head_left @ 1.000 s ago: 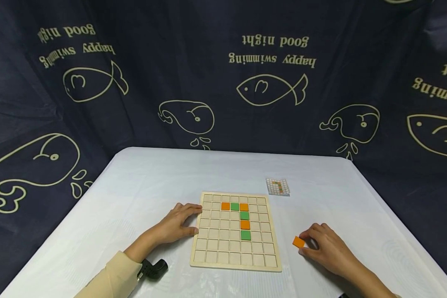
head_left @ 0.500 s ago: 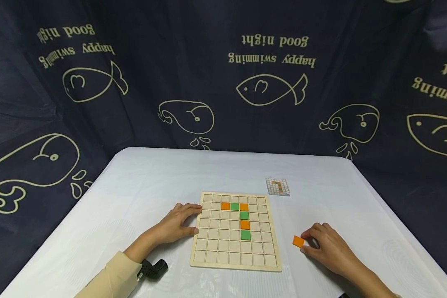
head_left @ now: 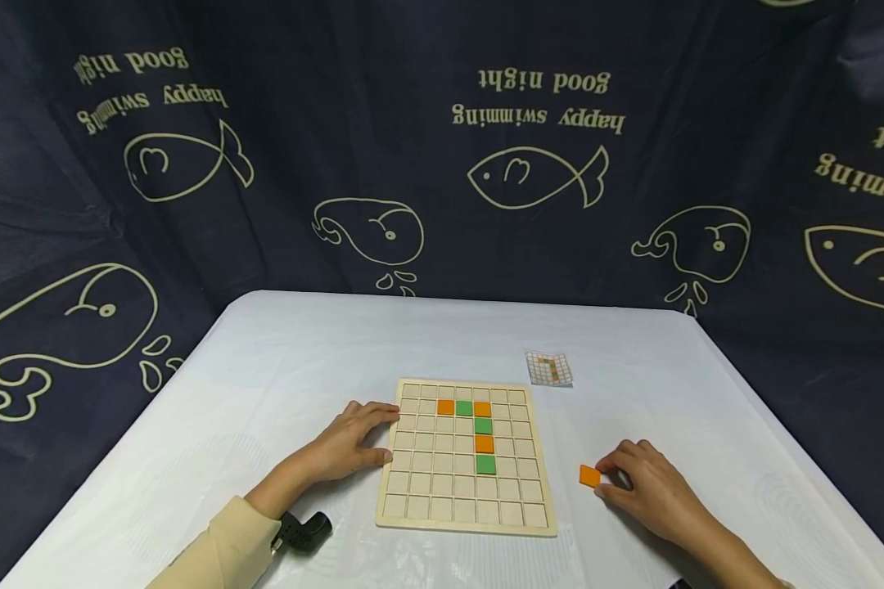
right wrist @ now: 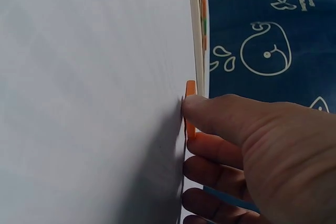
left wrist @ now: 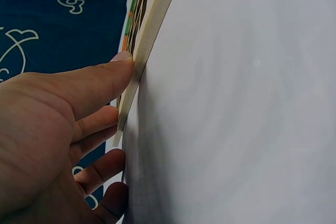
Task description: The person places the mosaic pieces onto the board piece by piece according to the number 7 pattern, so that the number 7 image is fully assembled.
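Observation:
My right hand [head_left: 651,491] pinches an orange square tile [head_left: 589,476] by its edge, thumb on the near side and index finger behind. In the right wrist view the tile [right wrist: 190,87] lies flat, close over the white table, to the right of the board. My left hand [head_left: 346,444] rests at the left edge of a wooden grid board [head_left: 442,528], thumb and fingertips touching its rim. On the board, orange and green tiles alternate: a short row near the top, then a column running down from its right end, with a green tile [head_left: 486,465] lowest.
A small printed card [head_left: 549,370] with a coloured grid pattern lies beyond the board's top right corner. The white-covered table [head_left: 324,335] ends at a dark curtain [head_left: 412,164] with fish and whale drawings. A black wrist device [head_left: 305,532] sits by the left cuff.
The orange tile has turned slightly in the right fingers and now lies flatter and squarer. The left hand and the board have stayed where they were.

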A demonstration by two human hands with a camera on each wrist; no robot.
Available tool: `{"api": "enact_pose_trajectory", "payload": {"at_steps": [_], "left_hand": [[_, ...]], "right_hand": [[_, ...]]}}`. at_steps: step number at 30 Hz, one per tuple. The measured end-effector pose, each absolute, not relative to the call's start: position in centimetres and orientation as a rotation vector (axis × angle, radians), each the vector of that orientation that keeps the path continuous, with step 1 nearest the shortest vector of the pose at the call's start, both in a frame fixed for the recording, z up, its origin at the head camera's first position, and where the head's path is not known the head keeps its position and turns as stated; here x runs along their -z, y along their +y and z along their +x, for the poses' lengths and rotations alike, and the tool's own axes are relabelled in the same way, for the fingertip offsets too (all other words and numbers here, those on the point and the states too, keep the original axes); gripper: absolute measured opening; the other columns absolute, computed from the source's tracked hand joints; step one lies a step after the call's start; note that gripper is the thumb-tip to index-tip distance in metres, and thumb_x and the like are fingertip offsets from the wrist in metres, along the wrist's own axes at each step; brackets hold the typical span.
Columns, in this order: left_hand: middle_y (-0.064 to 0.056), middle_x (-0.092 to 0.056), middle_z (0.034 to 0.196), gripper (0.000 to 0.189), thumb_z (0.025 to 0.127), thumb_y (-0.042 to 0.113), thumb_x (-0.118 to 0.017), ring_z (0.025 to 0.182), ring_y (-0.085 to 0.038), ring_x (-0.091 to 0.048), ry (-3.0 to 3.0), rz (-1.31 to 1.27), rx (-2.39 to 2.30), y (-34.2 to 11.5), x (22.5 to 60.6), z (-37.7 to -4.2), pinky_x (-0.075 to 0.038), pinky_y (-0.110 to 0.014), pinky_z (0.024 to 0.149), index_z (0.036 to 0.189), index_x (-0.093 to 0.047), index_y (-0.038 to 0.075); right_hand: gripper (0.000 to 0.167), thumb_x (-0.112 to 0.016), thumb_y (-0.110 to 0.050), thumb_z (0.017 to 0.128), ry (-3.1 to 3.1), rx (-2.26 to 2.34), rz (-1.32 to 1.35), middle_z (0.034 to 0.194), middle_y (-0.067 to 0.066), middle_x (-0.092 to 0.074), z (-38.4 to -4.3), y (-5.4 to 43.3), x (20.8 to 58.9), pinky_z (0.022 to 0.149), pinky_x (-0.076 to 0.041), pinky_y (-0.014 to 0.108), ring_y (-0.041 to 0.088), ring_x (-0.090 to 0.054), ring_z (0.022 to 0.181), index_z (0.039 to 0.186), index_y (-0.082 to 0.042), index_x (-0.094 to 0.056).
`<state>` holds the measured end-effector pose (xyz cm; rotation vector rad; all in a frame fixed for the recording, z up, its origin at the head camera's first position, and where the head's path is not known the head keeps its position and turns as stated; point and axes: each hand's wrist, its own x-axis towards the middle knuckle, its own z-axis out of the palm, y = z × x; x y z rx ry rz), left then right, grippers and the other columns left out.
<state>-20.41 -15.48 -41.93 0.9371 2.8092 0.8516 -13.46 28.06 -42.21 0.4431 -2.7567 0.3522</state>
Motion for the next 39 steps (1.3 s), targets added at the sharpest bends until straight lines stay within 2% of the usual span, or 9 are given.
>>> {"api": "enact_pose_trajectory", "payload": {"at_steps": [7, 16, 39], "left_hand": [[-0.007, -0.046, 0.143, 0.055, 0.086, 0.027, -0.068, 0.117, -0.024, -0.041, 2.802, 0.960, -0.881, -15.6, 42.0, -20.4, -0.032, -0.052, 0.097, 0.133, -0.051, 0.006], [-0.006, -0.047, 0.143, 0.055, 0.085, 0.028, -0.068, 0.114, -0.021, -0.042, 2.816, 0.961, -0.863, -15.6, 42.0, -20.4, -0.034, -0.046, 0.093, 0.133, -0.052, 0.006], [-0.004, -0.045, 0.145, 0.056, 0.086, 0.027, -0.068, 0.116, -0.021, -0.040, 2.803, 0.935, -0.859, -15.5, 41.9, -20.4, -0.033, -0.049, 0.095, 0.135, -0.051, 0.008]], "right_hand": [[0.020, -0.083, -0.024, 0.066, -2.766, -0.383, 0.419, 0.077, -0.018, -0.053, -13.5, 27.9, 42.0, 0.063, -0.037, 0.022, -0.001, -0.037, 0.072, 0.080, -0.023, -0.069], [0.019, -0.082, -0.023, 0.068, -2.760, -0.400, 0.419, 0.080, -0.017, -0.056, -13.9, 27.2, 41.5, 0.067, -0.040, 0.024, 0.002, -0.042, 0.075, 0.082, -0.024, -0.069], [0.019, -0.082, -0.022, 0.069, -2.707, -0.501, 0.609, 0.082, -0.015, -0.059, -15.3, 23.3, 40.9, 0.065, -0.039, 0.022, 0.001, -0.042, 0.076, 0.084, -0.021, -0.071]]}}
